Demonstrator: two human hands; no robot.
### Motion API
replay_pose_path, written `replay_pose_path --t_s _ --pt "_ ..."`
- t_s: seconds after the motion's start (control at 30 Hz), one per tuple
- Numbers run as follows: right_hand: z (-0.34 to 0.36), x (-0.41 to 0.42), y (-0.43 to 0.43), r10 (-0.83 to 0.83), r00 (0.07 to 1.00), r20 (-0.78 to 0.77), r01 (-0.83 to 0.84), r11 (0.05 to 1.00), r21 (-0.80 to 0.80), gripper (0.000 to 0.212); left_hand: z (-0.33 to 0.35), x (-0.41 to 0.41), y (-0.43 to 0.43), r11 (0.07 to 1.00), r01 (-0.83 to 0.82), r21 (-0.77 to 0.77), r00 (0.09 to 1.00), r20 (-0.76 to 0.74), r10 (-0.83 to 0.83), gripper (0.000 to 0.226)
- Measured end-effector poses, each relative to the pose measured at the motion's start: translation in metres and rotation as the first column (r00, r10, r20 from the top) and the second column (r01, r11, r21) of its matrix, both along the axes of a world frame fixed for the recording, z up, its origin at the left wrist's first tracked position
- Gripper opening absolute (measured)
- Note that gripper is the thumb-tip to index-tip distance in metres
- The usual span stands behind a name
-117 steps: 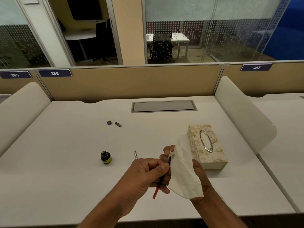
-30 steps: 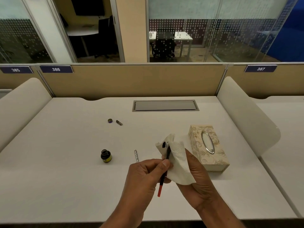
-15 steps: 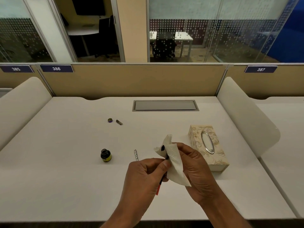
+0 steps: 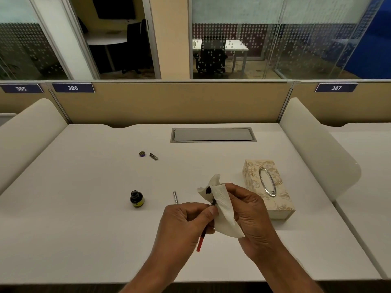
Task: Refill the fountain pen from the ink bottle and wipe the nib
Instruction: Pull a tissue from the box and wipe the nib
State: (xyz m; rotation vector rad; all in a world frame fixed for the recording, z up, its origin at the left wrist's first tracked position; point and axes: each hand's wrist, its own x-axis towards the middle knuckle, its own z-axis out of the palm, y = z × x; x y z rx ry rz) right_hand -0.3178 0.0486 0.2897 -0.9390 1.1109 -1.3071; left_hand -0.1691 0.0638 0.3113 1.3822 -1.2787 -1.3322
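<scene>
My left hand (image 4: 186, 220) grips the fountain pen (image 4: 201, 240), a thin piece with a red lower end and a dark front section. My right hand (image 4: 249, 212) pinches a white tissue (image 4: 222, 206) around the pen's tip, so the nib is hidden. A dark ink blot marks the tissue's upper corner. The small ink bottle (image 4: 136, 199) stands uncapped on the desk to the left of my hands. Its cap (image 4: 142, 154) lies further back, beside a small dark pen part (image 4: 154, 156). A slim silvery pen piece (image 4: 175, 197) lies between the bottle and my hands.
A patterned tissue box (image 4: 267, 188) sits right of my hands. The white desk (image 4: 84, 229) has a grey cable flap (image 4: 213, 135) at the back, a tan partition behind and curved side dividers (image 4: 317, 149) on both sides.
My right hand has closed the tissue tighter over the pen tip. The ink blot on the tissue has become visible since the earliest frame. The pen stays in my left hand.
</scene>
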Motion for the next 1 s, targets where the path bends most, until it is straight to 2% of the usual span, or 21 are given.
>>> replay_pose_path --t_s 0.17,0.37,0.53,0.77,0.9,1.0 --pt "0.001 0.002 -0.001 -0.011 0.996 0.088 0.006 0.999 0.054 0.022 -0.002 0.003 0.0 1.0 -0.019 0.022 1.0 0.013 0.019 0.025" --pt "0.003 0.001 -0.001 0.058 0.996 0.068 -0.064 0.995 0.082 0.029 -0.005 0.007 0.0 0.999 -0.011 0.04 0.999 0.053 0.009 0.015" --pt "0.003 0.005 0.0 0.058 0.99 0.131 -0.076 0.987 0.142 0.028 -0.004 0.009 0.002 1.0 -0.006 0.027 0.997 0.081 0.004 0.009" --pt "-0.003 0.011 0.001 0.031 0.978 0.207 -0.08 0.969 0.234 0.032 -0.003 0.013 0.005 0.997 -0.033 0.064 0.989 0.144 0.023 0.014" --pt "0.0 0.011 -0.001 0.015 0.95 0.312 -0.102 0.96 0.263 0.034 -0.004 0.019 0.008 0.995 -0.059 0.083 0.994 0.096 0.051 0.018" --pt "-0.002 0.013 -0.001 -0.008 0.932 0.362 -0.1 0.954 0.281 0.026 -0.004 0.024 0.011 0.987 -0.125 0.098 0.991 -0.037 0.13 0.019"
